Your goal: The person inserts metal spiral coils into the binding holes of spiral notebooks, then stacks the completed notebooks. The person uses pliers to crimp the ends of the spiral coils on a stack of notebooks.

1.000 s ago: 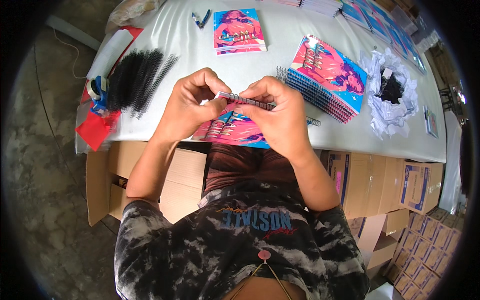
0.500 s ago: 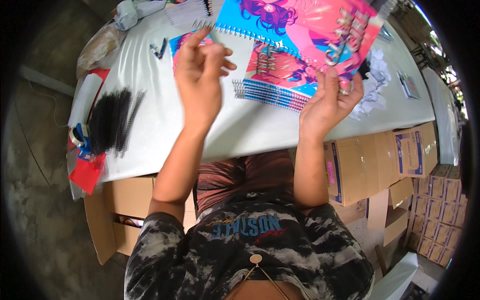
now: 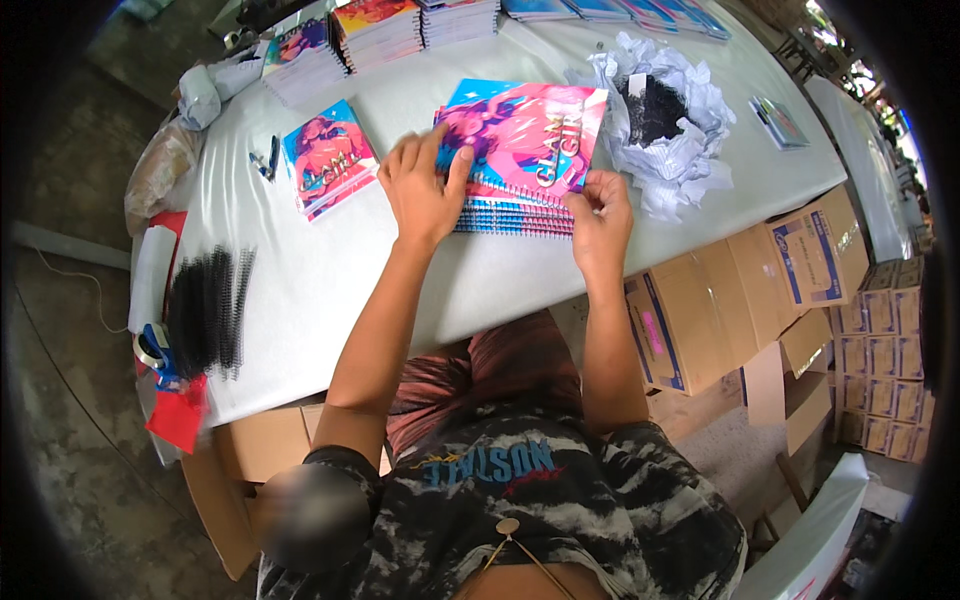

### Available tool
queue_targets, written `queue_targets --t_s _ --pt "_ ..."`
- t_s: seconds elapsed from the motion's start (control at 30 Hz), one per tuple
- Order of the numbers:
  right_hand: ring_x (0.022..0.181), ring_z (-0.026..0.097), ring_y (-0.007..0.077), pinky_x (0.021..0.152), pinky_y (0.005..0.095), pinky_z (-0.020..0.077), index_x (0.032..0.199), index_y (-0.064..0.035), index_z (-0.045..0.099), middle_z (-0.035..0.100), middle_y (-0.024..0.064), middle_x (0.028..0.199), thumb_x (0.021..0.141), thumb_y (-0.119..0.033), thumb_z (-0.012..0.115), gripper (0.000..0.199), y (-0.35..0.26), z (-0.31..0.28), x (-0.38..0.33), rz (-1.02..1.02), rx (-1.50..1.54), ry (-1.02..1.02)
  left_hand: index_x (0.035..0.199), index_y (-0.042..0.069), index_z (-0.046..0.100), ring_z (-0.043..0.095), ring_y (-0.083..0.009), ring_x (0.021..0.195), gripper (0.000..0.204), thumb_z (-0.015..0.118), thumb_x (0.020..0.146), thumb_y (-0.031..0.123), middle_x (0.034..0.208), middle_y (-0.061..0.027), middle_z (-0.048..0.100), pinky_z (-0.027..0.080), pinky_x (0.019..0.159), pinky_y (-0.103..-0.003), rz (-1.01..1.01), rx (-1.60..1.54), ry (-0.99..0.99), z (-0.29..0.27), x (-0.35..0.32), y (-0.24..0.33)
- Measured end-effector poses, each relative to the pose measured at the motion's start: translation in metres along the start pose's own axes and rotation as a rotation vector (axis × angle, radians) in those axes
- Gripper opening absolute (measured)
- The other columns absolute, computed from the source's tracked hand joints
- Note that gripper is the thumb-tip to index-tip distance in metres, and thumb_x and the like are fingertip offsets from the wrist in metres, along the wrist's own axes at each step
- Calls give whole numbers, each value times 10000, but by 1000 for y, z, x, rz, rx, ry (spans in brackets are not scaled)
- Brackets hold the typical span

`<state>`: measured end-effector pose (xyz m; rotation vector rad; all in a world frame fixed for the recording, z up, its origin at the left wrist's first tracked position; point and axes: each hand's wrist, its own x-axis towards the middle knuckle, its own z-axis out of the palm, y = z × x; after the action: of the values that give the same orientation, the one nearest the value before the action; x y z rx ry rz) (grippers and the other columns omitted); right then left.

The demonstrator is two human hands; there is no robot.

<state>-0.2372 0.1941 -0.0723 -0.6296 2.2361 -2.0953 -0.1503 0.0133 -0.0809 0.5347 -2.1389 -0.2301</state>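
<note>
A spiral notebook (image 3: 525, 125) with a pink and blue illustrated cover lies slightly turned on a neat stack of similar notebooks (image 3: 515, 220). My right hand (image 3: 602, 218) pinches its lower right corner between thumb and fingers. At the left edge of the cover rests my left hand (image 3: 425, 190), fingers apart and thumb lying over the cover; it does not grip. Left of this hand lies a smaller pile of matching covers or pads (image 3: 328, 160), with no wire showing on it.
Black binding coils (image 3: 210, 310) lie at the table's left, by a blue tape dispenser (image 3: 158, 350). Crumpled paper (image 3: 690, 170) holding a black heap sits right of the stack. Finished notebooks (image 3: 385, 35) line the far edge. Cardboard boxes (image 3: 700, 310) stand below the table at right.
The notebook came down from the raised right hand onto the stack. My left hand moved from the air to its left edge. The view has shifted, showing more of the table's far side.
</note>
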Motion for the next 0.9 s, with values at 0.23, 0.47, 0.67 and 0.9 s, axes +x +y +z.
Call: queue_targets --t_s 0.23,0.47,0.67,0.9 --pt "1075 544 304 908 366 402 1145 31 512 557 231 1155 840 -144 524 352 42 3 5 -305 -258 193 908 72 660 554 -221 927 143 645 798 162 971 -74 621 365 859 -344 -174 -209 305 4 -32 -13" --pt "916 601 196 808 319 462 1258 49 451 619 184 1039 911 -228 530 451 40 28 -7 -158 90 175 881 -10 646 557 -85 707 204 625 871 193 775 -32 643 452 681 -228 -389 -556 309 14 -43 -26" --pt "756 607 140 680 298 489 1135 37 561 654 124 881 864 -178 617 350 46 32 1 -197 14 319 639 31 520 392 -45 558 341 664 849 257 619 27 494 339 521 -212 -650 -653 361 13 -26 -13" --pt "843 607 182 750 329 479 1049 35 578 645 133 942 848 -153 632 280 43 32 0 -230 -49 329 754 23 578 424 -53 611 289 547 923 255 664 8 511 364 558 -228 -662 -659 260 6 -26 -25"
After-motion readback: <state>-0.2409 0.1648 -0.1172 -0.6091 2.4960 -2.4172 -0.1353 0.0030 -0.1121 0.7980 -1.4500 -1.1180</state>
